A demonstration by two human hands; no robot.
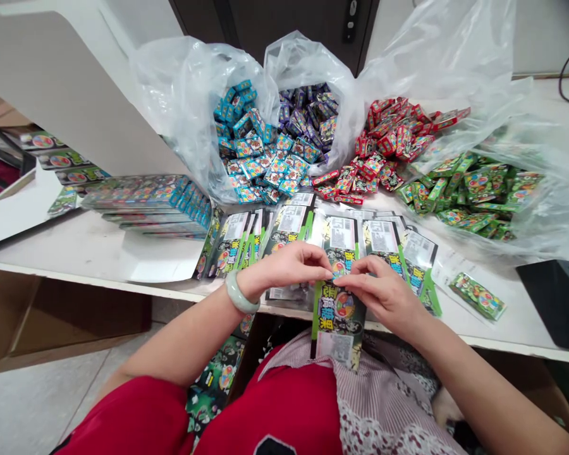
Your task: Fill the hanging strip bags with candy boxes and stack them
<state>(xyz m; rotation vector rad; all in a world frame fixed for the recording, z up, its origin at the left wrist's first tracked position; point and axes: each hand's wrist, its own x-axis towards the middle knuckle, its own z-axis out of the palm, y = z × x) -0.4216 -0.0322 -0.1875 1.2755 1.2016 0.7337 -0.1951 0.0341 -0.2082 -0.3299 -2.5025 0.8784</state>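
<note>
A printed candy bag, black and green with yellow and blue characters, hangs over the table's front edge. My left hand, with a pale green bangle at the wrist, pinches the bag's upper end. Opposite it, my right hand has thumb and finger closed on the same end. The fingertips of both hands nearly meet there. More printed bags lie in overlapping rows just behind my hands.
Plastic bags hold small blue packets, purple packets, red packets and green packets. An open white box with stacked packs stands left. One green pack and a black object are right.
</note>
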